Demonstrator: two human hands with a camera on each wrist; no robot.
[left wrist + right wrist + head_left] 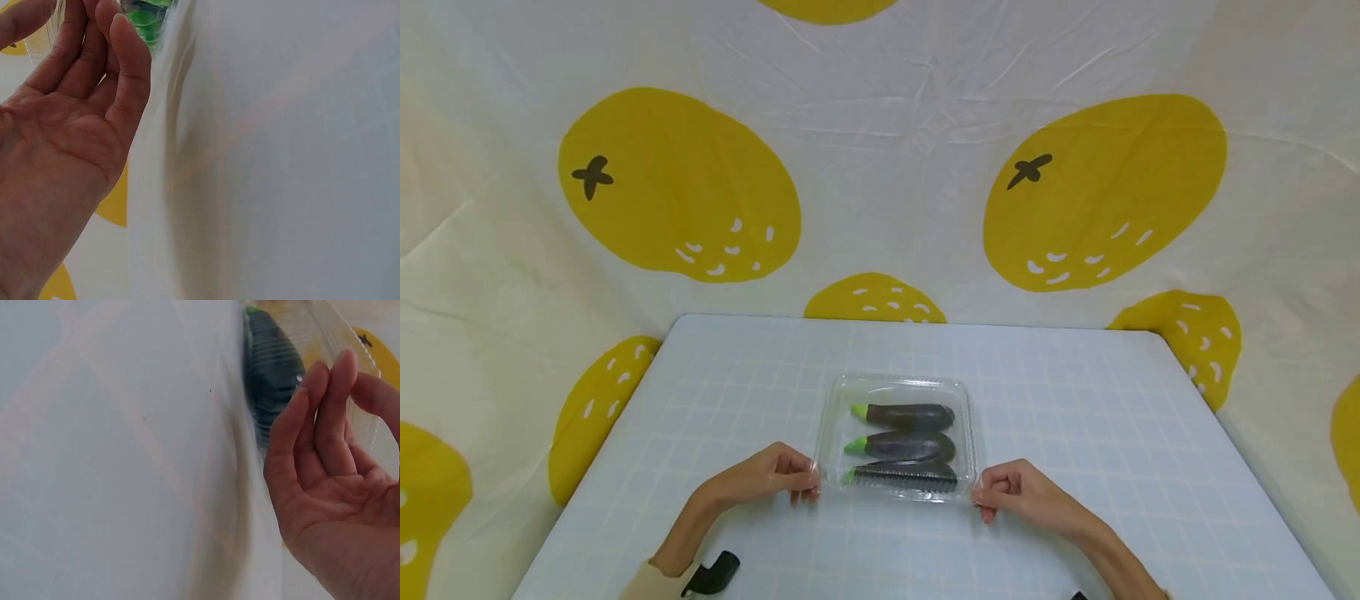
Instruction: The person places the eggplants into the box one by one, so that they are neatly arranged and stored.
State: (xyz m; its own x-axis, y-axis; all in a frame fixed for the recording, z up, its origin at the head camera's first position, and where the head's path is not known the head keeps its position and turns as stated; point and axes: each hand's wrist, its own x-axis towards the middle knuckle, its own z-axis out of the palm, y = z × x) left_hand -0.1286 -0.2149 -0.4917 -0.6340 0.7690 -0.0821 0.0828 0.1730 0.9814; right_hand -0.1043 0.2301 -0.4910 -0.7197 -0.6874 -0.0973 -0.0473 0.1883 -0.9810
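A clear plastic box lies on the table near its middle, its ribbed front wall facing me. Inside are three dark purple eggplants with green stem ends pointing left, one behind another. My left hand pinches the box's front left corner between thumb and fingers. At the front right corner, my right hand pinches the rim the same way. The right wrist view shows an eggplant through the ribbed wall beside the right fingers. In the left wrist view, green stem ends show just past the left fingertips.
The table has a pale blue checked cover. Behind it and along both sides hangs a white cloth printed with large yellow fruit. A black strap piece sits by the left sleeve.
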